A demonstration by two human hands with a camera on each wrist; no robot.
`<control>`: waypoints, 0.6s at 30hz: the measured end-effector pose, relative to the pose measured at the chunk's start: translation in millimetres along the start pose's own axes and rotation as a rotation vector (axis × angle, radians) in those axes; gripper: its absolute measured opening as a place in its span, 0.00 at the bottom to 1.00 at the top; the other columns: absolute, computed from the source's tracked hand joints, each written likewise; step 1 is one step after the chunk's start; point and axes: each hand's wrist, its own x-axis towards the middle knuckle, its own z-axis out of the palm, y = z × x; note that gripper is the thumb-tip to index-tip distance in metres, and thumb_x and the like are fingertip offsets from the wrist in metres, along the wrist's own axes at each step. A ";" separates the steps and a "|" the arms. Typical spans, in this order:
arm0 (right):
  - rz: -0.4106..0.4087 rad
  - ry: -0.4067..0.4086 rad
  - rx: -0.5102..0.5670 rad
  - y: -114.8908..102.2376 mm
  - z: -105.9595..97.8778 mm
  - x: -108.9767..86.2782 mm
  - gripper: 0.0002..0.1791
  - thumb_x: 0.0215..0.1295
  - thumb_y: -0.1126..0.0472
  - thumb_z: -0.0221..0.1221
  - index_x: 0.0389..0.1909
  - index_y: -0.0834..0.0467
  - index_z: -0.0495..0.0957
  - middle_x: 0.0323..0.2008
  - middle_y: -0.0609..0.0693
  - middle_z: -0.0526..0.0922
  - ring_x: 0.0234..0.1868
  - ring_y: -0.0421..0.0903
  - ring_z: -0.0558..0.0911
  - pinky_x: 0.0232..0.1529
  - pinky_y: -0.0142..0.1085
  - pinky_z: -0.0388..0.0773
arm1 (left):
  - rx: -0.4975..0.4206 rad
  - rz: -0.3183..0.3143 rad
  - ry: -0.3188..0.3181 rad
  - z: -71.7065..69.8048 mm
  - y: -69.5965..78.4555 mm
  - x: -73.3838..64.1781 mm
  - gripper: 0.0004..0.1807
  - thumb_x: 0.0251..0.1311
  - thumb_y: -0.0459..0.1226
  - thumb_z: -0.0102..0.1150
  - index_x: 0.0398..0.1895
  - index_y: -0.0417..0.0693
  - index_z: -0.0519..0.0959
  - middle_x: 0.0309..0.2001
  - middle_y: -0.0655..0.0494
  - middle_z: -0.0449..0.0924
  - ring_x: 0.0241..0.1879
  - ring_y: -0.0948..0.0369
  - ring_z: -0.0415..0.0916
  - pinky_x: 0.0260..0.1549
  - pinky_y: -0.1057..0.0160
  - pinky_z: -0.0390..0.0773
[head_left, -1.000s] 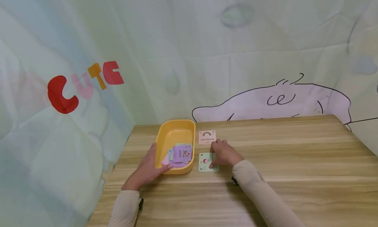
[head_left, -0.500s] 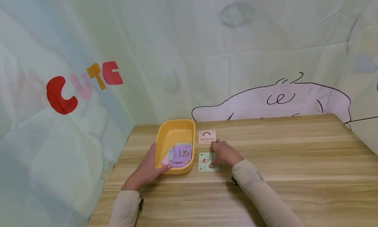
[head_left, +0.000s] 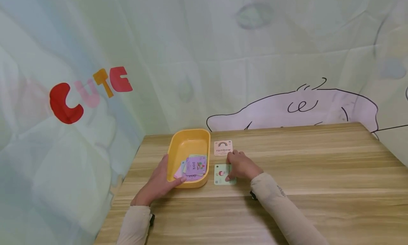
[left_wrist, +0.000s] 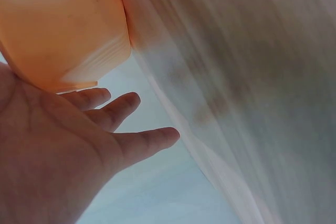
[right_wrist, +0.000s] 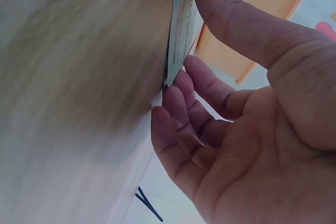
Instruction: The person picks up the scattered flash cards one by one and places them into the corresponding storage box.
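A yellow tray [head_left: 188, 142] stands at the table's back left with several picture cards in its near end; a purple "park" card [head_left: 196, 166] lies on top. My left hand [head_left: 159, 183] holds the tray's near left corner, thumb over the rim. In the left wrist view, three of its fingers reach out straight past the orange-looking wall. Right of the tray, a light green card [head_left: 219, 180] lies on the table. My right hand [head_left: 243, 166] grips it, thumb on its face and curled fingertips at its edge; the hand hides part of its picture and word.
A pale pink "rainbow" card [head_left: 223, 148] lies just beyond the green card, close to my right fingertips. The wood-grain table [head_left: 318, 167] extends to the right. A printed cloth [head_left: 191, 61] hangs behind and along the left side.
Both hands, the tray and the cards stay where they were. The head view shifts very slightly.
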 end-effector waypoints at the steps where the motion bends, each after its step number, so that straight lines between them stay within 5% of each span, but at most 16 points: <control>1: 0.000 0.001 0.004 0.0 -0.1 0.1 0.29 0.44 0.55 0.81 0.43 0.54 0.75 0.42 0.49 0.72 0.47 0.50 0.69 0.49 0.42 0.71 | 0.003 0.003 -0.001 0.2 -0.3 0.1 0.58 0.54 0.60 0.71 0.79 0.49 0.49 0.68 0.49 0.64 0.62 0.51 0.64 0.66 0.44 0.64; 18: 0.005 -0.018 0.021 0.5 -3.2 0.3 0.28 0.44 0.55 0.81 0.44 0.54 0.77 0.42 0.49 0.72 0.45 0.49 0.71 0.47 0.41 0.73 | -0.018 -0.001 0.000 -0.5 0.8 0.4 0.56 0.53 0.57 0.73 0.78 0.49 0.51 0.64 0.49 0.67 0.58 0.52 0.67 0.62 0.47 0.68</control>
